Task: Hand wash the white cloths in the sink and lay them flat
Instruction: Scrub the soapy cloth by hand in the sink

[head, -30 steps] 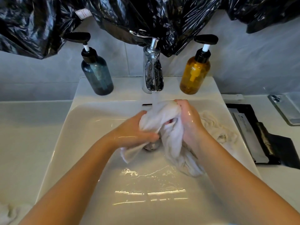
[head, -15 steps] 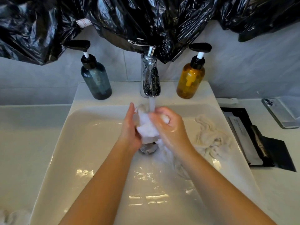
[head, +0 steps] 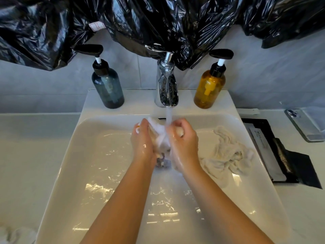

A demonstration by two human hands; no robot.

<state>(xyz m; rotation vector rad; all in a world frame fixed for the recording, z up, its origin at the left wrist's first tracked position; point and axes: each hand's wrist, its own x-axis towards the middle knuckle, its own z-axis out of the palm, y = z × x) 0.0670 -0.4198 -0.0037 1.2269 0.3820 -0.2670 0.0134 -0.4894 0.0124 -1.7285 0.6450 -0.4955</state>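
**Cloth #1 under tap, both hands on it**

Both hands were mid-basin, directly under the faucet (head: pixel 167 85). Water stream (head: pixel 169 115) was running and hit the white cloth (head: pixel 162 138) bunched between the palms.

- L hand (head: pixel 142 143): back of hand twd camera, fingers lightly curved round the cloth's left side, tips reaching over its top edge. Gripping, not flat.
- R hand (head: pixel 184 143): fingers curled in tight, clamping the cloth's right side; a bit of white showed betw the knuckles.
- Cloth was wadded up, held above the drain (head: pixel 163 162) and not resting on the basin floor as far as could be seen. Lower end hidden behind the wrists.

Second cloth (head: pixel 226 154): crumpled heap on the sink's right slope, near the R wrist, no hand on it. Looked wet, off-white.

Sink (head: pixel 95 173): white, rectangular, thin water film w/ glare patches on the near side.

Third white bundle (head: pixel 15 235) sat on the counter (head: pixel 26 147) at bottom-left, partly cut off by the frame edge; can't tell if it's a cloth.

Other stuff:
- blue pump bottle (head: pixel 108 87) left of faucet, amber pump bottle (head: pixel 209 88) right of it, both upright on the sink's back ledge
- black plastic bags (head: pixel 158 20) hung across the wall above, lowest fold touching the faucet top
- black pouch (head: pixel 288 164) just beside the sink's right rim, phone (head: pixel 306 124) farther right
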